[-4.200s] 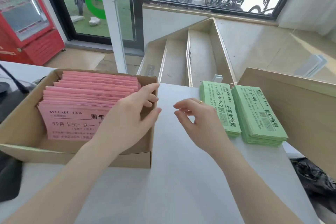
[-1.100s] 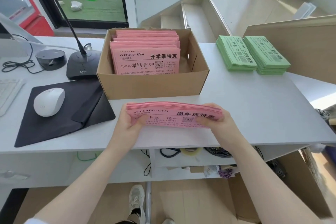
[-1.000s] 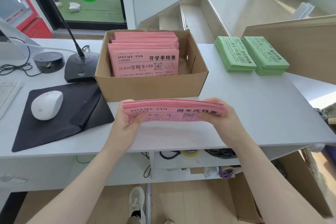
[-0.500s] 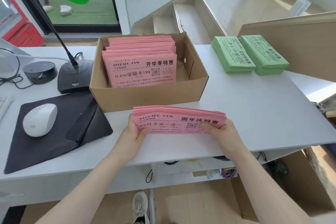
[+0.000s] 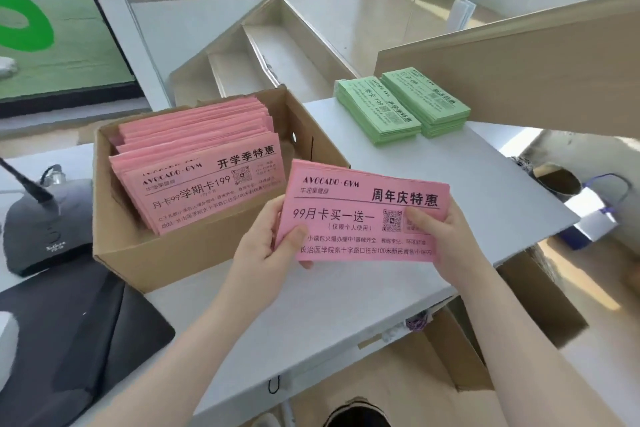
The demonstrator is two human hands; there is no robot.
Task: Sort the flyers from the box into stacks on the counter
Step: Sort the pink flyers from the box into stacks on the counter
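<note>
Pinching from both short ends, the left hand (image 5: 263, 246) has its thumb laid over the lower left corner of the pink bundle (image 5: 363, 215) with the fingers tucked behind, and the right hand (image 5: 440, 236) presses its thumb on the printed face near the QR code, fingers likewise hidden behind. The bundle is tilted up toward the camera, above the white counter (image 5: 433, 166) and just right of the cardboard box (image 5: 145, 253), apart from both. Thin paper like this should be light but floppy and slick sheet against sheet, so a grip at both ends (as now) looks the safest way to stop the sheets fanning or sliding out. More pink flyers (image 5: 204, 177) with a different headline lie in the box. Two green stacks (image 5: 401, 104) sit side by side at the far right of the counter.
</note>
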